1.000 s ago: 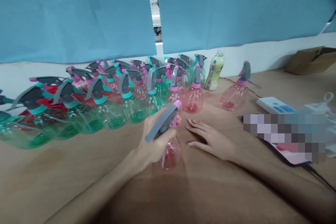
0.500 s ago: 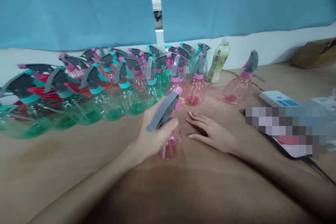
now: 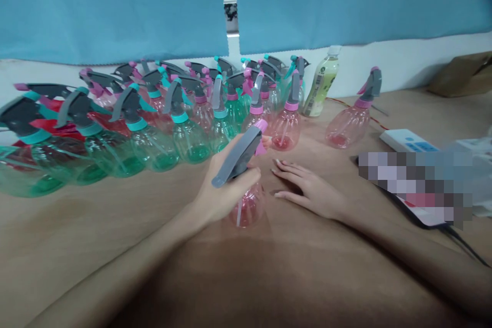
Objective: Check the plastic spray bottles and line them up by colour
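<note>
My left hand (image 3: 223, 179) is wrapped round the neck of a pink spray bottle (image 3: 248, 210) with a grey and pink trigger head. The bottle stands upright on the table, and the fingers on its far side are mostly hidden. My right hand (image 3: 307, 187) lies palm down just right of it, fingers stretched out and holding nothing. Beyond the hands stand another pink spray bottle (image 3: 286, 128) and a green spray bottle (image 3: 192, 138). A separate pink spray bottle (image 3: 348, 120) is farther right.
Rows of green and pink spray bottles (image 3: 132, 148) fill the left and back of the table (image 3: 96, 246). A labelled drink bottle (image 3: 323, 84) stands near the wall. On the right are a white device (image 3: 407, 141), a phone-like device with a cable (image 3: 430, 218), and a brown bag (image 3: 459, 77).
The whole view has shifted slightly, with things appearing a little higher. My left hand keeps its hold on the pink spray bottle, and my right hand stays flat on the table.
</note>
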The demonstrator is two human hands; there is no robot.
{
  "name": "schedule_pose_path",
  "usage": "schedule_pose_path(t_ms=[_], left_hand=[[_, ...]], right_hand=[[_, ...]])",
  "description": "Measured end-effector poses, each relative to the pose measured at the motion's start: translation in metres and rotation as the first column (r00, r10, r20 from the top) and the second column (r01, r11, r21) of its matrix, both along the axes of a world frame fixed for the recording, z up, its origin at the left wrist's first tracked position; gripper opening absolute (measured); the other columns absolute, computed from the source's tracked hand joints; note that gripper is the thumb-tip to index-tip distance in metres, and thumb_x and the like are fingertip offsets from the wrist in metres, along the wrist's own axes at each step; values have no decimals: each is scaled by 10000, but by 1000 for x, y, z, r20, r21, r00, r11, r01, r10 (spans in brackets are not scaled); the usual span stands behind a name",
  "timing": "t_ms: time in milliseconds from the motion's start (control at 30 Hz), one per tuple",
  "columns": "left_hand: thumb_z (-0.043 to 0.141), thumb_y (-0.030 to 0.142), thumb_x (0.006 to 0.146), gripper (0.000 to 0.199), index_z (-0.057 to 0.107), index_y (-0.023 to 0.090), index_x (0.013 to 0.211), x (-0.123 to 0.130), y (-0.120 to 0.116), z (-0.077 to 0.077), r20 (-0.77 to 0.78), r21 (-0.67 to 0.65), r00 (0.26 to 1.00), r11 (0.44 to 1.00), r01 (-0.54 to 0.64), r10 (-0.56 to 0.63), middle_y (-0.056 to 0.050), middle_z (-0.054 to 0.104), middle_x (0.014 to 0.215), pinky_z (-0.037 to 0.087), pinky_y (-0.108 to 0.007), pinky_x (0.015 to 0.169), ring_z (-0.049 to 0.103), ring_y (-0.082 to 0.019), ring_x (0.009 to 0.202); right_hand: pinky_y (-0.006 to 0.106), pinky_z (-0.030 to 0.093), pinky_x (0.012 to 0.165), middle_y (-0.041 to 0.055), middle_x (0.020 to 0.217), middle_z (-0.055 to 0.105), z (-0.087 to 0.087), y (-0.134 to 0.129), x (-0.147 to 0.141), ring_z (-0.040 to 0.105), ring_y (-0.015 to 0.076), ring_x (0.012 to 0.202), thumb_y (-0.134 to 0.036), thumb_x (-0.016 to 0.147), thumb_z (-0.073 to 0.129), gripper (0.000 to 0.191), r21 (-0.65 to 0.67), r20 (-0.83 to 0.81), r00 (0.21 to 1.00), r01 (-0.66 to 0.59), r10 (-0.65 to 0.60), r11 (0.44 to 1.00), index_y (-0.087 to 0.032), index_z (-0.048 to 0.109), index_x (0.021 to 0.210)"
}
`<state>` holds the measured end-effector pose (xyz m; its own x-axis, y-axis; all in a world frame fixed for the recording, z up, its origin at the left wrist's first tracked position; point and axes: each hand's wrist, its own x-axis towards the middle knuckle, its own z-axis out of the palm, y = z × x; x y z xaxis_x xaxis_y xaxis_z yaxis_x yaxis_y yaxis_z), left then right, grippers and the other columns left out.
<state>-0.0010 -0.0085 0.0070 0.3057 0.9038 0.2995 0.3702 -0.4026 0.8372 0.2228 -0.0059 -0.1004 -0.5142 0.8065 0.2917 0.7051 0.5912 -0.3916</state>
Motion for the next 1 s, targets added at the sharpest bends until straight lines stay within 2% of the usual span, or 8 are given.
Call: schedule_pose_path(t_ms=[133, 333, 533, 700, 833, 1000], left_hand=[[513, 194, 713, 176, 579, 245, 868, 2, -1, -2, 14, -12, 1000, 1000, -1, 2, 56, 501, 616, 358, -263, 534, 431, -121, 526], [507, 167, 743, 243, 584, 233, 964, 4, -2, -5, 2, -2, 1000, 1000, -30, 30, 45, 549, 657, 354, -264, 539, 465, -129, 562], [514, 177, 742, 151, 580, 220, 871, 3, 0, -9, 12, 6, 999, 999, -46, 46, 50, 525, 603, 346, -264, 525, 466, -129, 539], [513, 156, 719, 150, 550, 218, 851, 3, 0, -9, 10, 26, 999, 999, -44, 44, 54, 502, 611, 362, -258, 551, 468, -122, 564], [502, 169, 704, 106, 506, 221, 797, 3, 0, -8, 2, 54, 999, 997, -47, 47, 57, 450, 591, 344, -256, 530, 418, -115, 540], [479, 171, 696, 92, 466, 227, 768, 4, -1, -5, 0, 72, 1000, 997, -29, 29, 53, 401, 591, 321, -251, 515, 373, -110, 529]], right_hand=[[492, 303, 1102, 85, 1448, 410, 0, 0, 0, 350, 253, 1347, -547, 883, 461, 581, 3, 8, 1000, 8, -8, 1000, -219, 458, 1362], [478, 291, 1112, 91, 1449, 409, -1, 1, 0, 346, 246, 1350, -555, 885, 450, 587, 1, 21, 1000, 5, -5, 1000, -201, 470, 1352], [501, 298, 1102, 81, 1453, 402, -2, 1, 1, 345, 260, 1349, -538, 886, 463, 569, -2, -13, 1000, 2, -2, 1000, -226, 460, 1361], [503, 299, 1100, 70, 1456, 399, -2, 1, 1, 347, 257, 1348, -539, 887, 461, 562, -9, -1, 1000, 5, -5, 1000, -240, 454, 1363], [477, 291, 1110, 94, 1452, 402, -2, 1, 1, 347, 241, 1349, -546, 891, 447, 584, -10, 10, 1000, 7, -6, 1000, -198, 458, 1360], [489, 291, 1109, 79, 1460, 390, -1, 1, 1, 344, 243, 1351, -546, 888, 453, 574, -11, 1, 1000, 0, 0, 1000, -222, 455, 1362]])
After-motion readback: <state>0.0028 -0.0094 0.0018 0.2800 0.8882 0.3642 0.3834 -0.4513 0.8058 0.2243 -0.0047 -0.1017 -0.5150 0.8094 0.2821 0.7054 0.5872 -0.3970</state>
